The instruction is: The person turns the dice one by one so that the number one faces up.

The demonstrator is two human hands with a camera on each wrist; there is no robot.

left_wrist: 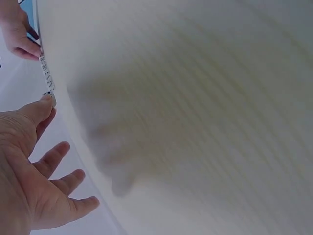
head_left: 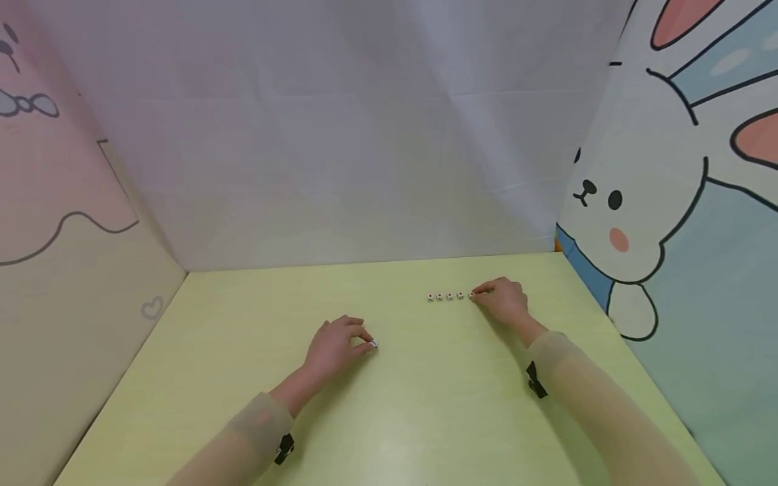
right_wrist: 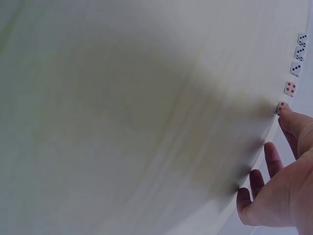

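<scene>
My left hand (head_left: 336,345) pinches a white die (head_left: 374,344) between thumb and forefinger, a little above or at the tabletop; I cannot tell which. In the left wrist view that die (left_wrist: 50,97) shows dark pips, and the other fingers are spread. Farther back on the right, several small white dice (head_left: 450,297) form a straight row. At the row's right end my right hand (head_left: 504,301) pinches the last die (right_wrist: 281,107), its thumb covering part of it. Beside it lies a die with red pips (right_wrist: 290,88); those beyond, such as this die (right_wrist: 295,68), have blue pips.
The dice stand on a pale yellow table (head_left: 389,418). A whitish sheet (head_left: 340,148) rises along its back edge. Panels with cartoon prints, a pink and cream one (head_left: 79,324) and a rabbit one (head_left: 699,283), border the left and right sides.
</scene>
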